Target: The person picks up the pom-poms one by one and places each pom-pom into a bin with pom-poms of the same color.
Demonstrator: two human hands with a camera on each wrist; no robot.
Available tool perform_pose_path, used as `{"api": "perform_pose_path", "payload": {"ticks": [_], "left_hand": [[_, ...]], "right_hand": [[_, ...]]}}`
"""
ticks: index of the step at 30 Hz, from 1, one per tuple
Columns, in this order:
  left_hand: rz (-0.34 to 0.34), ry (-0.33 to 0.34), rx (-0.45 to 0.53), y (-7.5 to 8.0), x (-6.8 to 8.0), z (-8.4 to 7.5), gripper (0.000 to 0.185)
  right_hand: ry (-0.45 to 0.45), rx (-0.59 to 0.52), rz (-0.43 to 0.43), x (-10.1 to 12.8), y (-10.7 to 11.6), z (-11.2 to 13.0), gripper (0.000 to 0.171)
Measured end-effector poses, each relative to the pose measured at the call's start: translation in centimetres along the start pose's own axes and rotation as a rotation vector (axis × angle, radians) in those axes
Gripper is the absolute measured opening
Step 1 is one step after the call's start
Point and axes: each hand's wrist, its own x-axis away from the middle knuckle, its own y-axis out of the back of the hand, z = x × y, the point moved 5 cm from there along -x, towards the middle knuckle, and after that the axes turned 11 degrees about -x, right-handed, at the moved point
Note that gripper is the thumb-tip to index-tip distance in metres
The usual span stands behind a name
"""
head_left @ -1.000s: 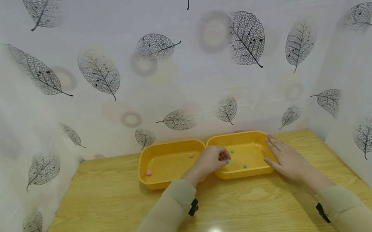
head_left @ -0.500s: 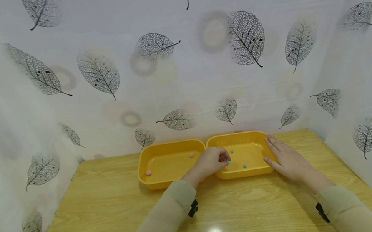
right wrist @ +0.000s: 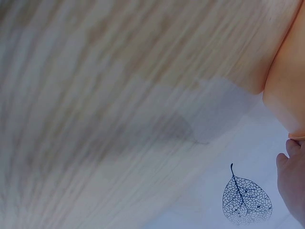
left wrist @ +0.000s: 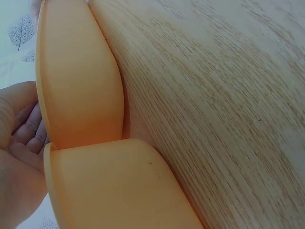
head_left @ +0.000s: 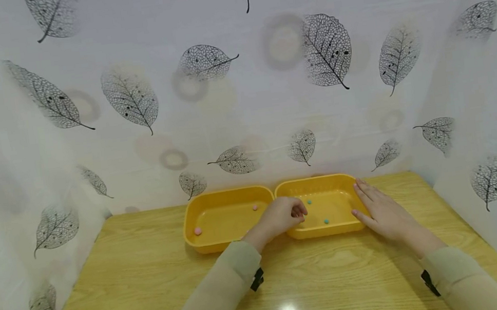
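Note:
My left hand point(head_left: 282, 214) reaches over the inner end of the right yellow tray point(head_left: 320, 231), fingers curled with thumb and fingertips together low inside it. In the left wrist view, this hand point(left wrist: 19, 152) is partly hidden behind the tray walls. I cannot tell whether a bead is pinched in the fingertips. Two small teal beads lie in this tray, a back bead point(head_left: 309, 202) and a front bead point(head_left: 326, 221). My right hand point(head_left: 383, 213) rests with fingers extended along the tray's right end; in the right wrist view its fingers point(right wrist: 293, 147) meet the rim.
The left yellow tray point(head_left: 222, 246) stands end to end with the right one. In it lie a larger pink ball point(head_left: 198, 231) and a smaller pink ball point(head_left: 255, 208). Both trays sit at the back of the wooden table point(head_left: 152, 280), before a leaf-print curtain point(head_left: 241, 99).
A teal bead showing at my left fingertips in both earlier frames is now out of sight. Both hands and trays hold nearly the same positions.

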Motion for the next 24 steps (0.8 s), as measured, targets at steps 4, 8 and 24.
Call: {"api": "perform_pose_path", "payload": {"ticks": [4, 8, 24], "left_hand": [[-0.001, 0.001, 0.002, 0.07, 0.05, -0.05, 0.01], [-0.005, 0.0, -0.001, 0.13, 0.11, -0.12, 0.01], [-0.007, 0.003, -0.005, 0.12, 0.15, -0.1, 0.009]], "right_hand": [[0.003, 0.006, -0.003, -0.02, 0.05, 0.04, 0.079], [0.004, 0.006, -0.003, -0.01, 0.11, 0.11, 0.079], [-0.001, 0.005, 0.002, 0.0, 0.05, -0.01, 0.08]]}}
